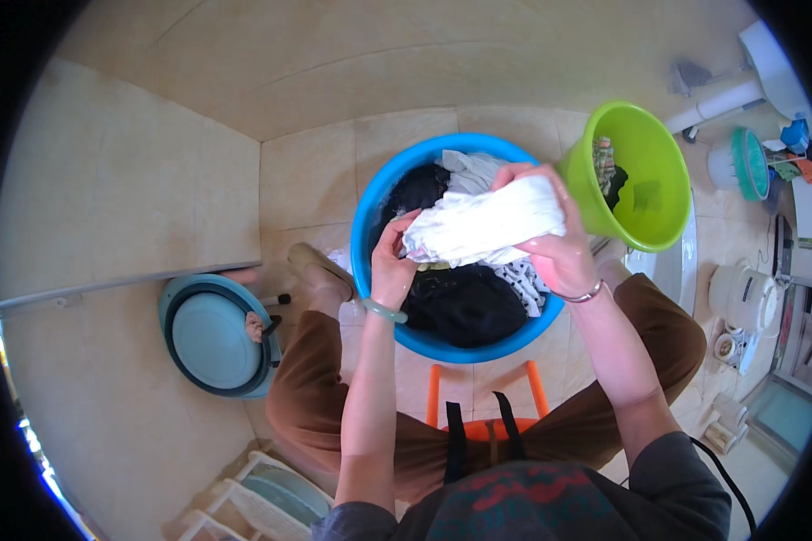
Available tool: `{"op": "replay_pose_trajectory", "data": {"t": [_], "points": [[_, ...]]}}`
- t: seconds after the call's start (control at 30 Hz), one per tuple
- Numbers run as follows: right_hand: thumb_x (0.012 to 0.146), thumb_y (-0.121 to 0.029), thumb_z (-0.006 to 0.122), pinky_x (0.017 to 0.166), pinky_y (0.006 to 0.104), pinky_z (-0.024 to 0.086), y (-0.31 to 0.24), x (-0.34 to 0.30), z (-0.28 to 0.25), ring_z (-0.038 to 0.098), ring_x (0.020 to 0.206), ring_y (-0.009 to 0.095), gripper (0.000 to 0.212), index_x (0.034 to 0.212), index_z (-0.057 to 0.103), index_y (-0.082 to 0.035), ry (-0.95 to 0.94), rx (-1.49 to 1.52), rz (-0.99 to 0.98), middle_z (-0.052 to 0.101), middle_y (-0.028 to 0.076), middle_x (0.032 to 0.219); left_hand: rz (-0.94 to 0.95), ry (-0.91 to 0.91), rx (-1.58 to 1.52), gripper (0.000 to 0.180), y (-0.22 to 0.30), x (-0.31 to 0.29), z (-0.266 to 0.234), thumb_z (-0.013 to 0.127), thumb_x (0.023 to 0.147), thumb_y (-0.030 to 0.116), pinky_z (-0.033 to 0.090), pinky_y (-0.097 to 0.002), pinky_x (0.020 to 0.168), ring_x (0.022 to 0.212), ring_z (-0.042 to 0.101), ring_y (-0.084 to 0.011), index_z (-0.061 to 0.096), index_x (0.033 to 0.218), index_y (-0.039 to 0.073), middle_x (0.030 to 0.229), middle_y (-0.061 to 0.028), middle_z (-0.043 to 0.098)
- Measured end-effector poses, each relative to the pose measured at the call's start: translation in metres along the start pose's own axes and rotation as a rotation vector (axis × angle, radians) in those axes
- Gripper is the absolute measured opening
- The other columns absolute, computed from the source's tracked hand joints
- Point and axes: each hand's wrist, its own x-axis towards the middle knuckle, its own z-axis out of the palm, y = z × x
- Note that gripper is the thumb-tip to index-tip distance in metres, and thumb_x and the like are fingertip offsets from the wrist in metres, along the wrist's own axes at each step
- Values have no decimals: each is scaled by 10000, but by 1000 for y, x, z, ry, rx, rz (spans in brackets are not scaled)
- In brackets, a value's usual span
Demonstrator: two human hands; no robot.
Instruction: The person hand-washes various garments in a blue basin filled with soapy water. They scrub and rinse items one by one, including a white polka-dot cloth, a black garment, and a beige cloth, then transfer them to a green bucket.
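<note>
A white cloth garment (487, 223), bunched and folded, is stretched between my two hands over a blue basin (363, 236). My left hand (393, 261) grips its left end, the fingers partly behind the cloth. My right hand (561, 243) is wrapped round the right end. Below, the basin holds wet laundry: a black garment (467, 308) at the near side, another dark one (419, 191) at the far left, a pale grey cloth (469, 169) at the back and a black-and-white patterned cloth (521, 281) at the right. The garment's exact kind cannot be made out.
A green bucket (663, 194) with a few clothes inside stands right of the basin. A folded blue-grey basin (209, 338) leans at the left wall. My knees flank the basin, with an orange stool (483, 427) beneath me. A white bucket (742, 298) sits far right.
</note>
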Motion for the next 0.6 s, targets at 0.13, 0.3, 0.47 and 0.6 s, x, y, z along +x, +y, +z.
{"op": "replay_pose_trajectory", "data": {"t": [0.13,0.3,0.47,0.6], "points": [[665,26,693,977,312,433,64,-15,-38,524,1174,182,558,1188,506,-21,-30,-299,108,547,87,1249,-56,85,93,531,-43,6,-6,573,655,-214,461,-280,907,1052,568,-163,476,1105,51,1225,-110,567],[687,16,696,976,397,433,158,-40,-67,545,1132,306,615,1262,502,-83,181,-931,68,552,145,1233,47,-42,778,594,-67,3,-1,603,868,144,239,-476,1127,1426,206,-363,424,1425,244,1533,-145,241],[650,-179,760,870,458,346,213,-44,-69,492,1115,221,664,1267,540,-293,-227,-1632,-10,484,30,1291,-174,-81,1348,429,-119,11,11,353,1003,314,134,-611,1120,1458,72,-355,420,1427,306,1590,-105,56],[691,-167,705,765,420,345,250,-37,-90,501,1042,216,613,1263,525,-295,-292,-1727,85,511,12,1221,-346,-233,1600,455,-142,28,12,376,972,246,67,-572,1145,1458,112,-319,434,1422,220,1591,-89,80]]}}
